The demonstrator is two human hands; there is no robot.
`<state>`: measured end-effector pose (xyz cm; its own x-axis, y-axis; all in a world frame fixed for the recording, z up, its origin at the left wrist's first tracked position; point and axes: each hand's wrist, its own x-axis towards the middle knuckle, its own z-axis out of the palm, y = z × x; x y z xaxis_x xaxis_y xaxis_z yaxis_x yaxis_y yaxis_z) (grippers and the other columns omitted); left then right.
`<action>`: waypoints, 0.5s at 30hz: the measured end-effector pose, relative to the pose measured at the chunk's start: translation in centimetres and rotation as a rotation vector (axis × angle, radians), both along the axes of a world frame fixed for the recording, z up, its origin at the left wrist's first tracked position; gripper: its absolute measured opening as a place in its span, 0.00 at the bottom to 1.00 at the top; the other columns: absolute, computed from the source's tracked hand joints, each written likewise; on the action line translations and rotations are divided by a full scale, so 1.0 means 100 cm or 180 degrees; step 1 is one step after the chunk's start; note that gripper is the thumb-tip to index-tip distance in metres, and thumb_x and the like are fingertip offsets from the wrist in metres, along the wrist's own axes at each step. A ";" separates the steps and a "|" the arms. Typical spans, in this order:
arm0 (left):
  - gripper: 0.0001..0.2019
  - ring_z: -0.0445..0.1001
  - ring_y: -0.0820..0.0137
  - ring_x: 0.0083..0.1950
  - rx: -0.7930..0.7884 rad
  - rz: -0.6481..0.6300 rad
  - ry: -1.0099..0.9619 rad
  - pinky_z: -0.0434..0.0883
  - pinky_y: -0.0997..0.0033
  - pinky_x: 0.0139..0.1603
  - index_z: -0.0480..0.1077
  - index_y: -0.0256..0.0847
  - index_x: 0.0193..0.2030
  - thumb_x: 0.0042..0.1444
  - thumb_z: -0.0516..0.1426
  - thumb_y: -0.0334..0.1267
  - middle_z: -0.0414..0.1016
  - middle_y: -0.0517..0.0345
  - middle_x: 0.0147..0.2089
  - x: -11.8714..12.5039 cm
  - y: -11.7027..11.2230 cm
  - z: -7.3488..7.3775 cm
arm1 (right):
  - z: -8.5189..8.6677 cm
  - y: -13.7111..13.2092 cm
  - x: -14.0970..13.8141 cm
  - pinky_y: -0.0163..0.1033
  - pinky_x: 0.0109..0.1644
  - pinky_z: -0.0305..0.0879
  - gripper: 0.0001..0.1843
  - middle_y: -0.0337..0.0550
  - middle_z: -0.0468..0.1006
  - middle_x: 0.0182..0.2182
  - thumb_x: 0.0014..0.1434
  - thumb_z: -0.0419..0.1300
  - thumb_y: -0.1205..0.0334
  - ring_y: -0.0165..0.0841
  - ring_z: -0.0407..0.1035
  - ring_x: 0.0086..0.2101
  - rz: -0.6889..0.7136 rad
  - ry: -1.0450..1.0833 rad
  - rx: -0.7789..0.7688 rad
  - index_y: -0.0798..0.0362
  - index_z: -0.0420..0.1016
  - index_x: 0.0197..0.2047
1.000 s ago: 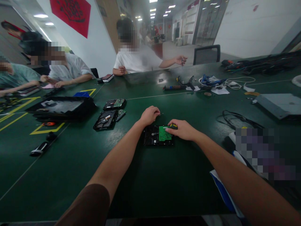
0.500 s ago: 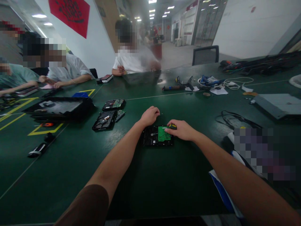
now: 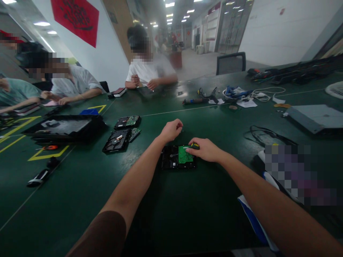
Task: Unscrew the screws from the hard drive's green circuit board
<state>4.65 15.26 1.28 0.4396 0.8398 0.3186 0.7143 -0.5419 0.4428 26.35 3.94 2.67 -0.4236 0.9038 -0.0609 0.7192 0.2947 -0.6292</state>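
Observation:
A hard drive (image 3: 169,160) with a green circuit board (image 3: 184,156) lies flat on the dark green table in front of me. My right hand (image 3: 205,149) is closed round a short yellow-and-black screwdriver (image 3: 195,146), above the board's right end. Its fingertips reach over the board; the screwdriver's tip is hidden. Just beyond the drive's far edge, my left hand (image 3: 172,130) is held with its fingers curled and pinched together. Whatever may be between those fingers is too small to see.
Two more drives (image 3: 117,140) and a loose circuit board (image 3: 134,134) lie to the left, near a black tray (image 3: 64,125). At right are a grey metal case (image 3: 316,116) and black cables (image 3: 265,132). Several people sit across the table, one (image 3: 152,69) opposite me.
My view has shifted slightly. My left fingers have lifted a little, and my right hand stays on the screwdriver at the board. The person opposite has brought both hands closer together.

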 end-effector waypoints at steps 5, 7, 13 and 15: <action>0.08 0.78 0.64 0.42 0.0081 -0.0125 0.0257 0.73 0.66 0.45 0.76 0.41 0.46 0.62 0.58 0.30 0.81 0.53 0.42 0.001 0.002 -0.001 | -0.002 0.001 0.001 0.44 0.46 0.67 0.24 0.47 0.81 0.44 0.63 0.60 0.38 0.39 0.74 0.41 0.0024 0.0006 0.0048 0.49 0.77 0.51; 0.08 0.78 0.64 0.42 0.0118 -0.0170 0.0288 0.73 0.66 0.46 0.76 0.41 0.46 0.61 0.58 0.29 0.81 0.53 0.43 0.001 0.001 -0.002 | -0.002 0.002 0.001 0.44 0.46 0.67 0.25 0.47 0.81 0.44 0.63 0.60 0.38 0.40 0.74 0.42 0.0028 0.0001 0.0069 0.49 0.77 0.51; 0.09 0.77 0.64 0.43 0.0156 -0.0252 0.0236 0.73 0.66 0.47 0.77 0.40 0.46 0.61 0.58 0.29 0.81 0.53 0.43 -0.001 -0.001 0.000 | -0.002 0.001 0.002 0.43 0.45 0.66 0.24 0.46 0.81 0.44 0.64 0.60 0.38 0.39 0.74 0.41 0.0036 0.0009 0.0096 0.49 0.77 0.51; 0.09 0.77 0.63 0.44 0.0213 -0.0184 0.0246 0.73 0.64 0.49 0.78 0.41 0.46 0.63 0.58 0.31 0.80 0.53 0.43 -0.001 0.000 0.001 | -0.003 0.002 0.002 0.43 0.44 0.66 0.24 0.46 0.81 0.44 0.63 0.60 0.38 0.39 0.74 0.41 0.0036 0.0006 0.0086 0.49 0.77 0.51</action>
<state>4.53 15.21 1.36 0.5121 0.7903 0.3365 0.7116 -0.6098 0.3490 26.55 4.10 2.41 -0.4340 0.9002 -0.0358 0.7146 0.3197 -0.6222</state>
